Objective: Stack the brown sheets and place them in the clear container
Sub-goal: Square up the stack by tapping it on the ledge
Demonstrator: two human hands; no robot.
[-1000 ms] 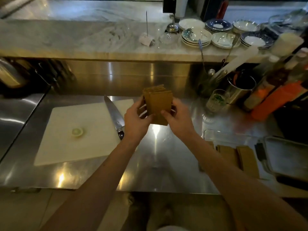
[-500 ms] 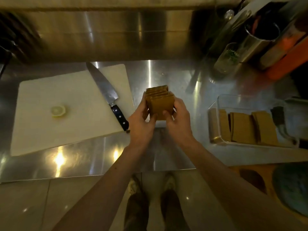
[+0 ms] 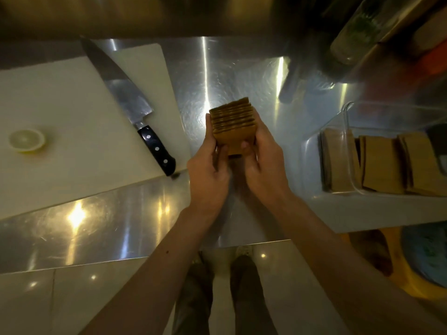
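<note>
A stack of brown sheets point(image 3: 232, 122) stands on edge above the steel counter, fanned so that several top edges show. My left hand point(image 3: 208, 175) grips its left side and my right hand point(image 3: 263, 170) grips its right side, thumbs on the near face. To the right sits the clear container point(image 3: 346, 122), with more brown sheets point(image 3: 382, 163) standing in rows inside it.
A white cutting board point(image 3: 72, 131) lies at the left with a large black-handled knife point(image 3: 130, 102) across its right edge and a lemon half point(image 3: 27, 140). Bottles and a glass point(image 3: 355, 32) crowd the far right. The counter's front edge point(image 3: 145, 258) runs below my wrists.
The camera has tilted down, so the stack and my hands now appear lower over the counter. The sheets have shifted from a loose fan into a tighter, squarer stack, seen from above.
</note>
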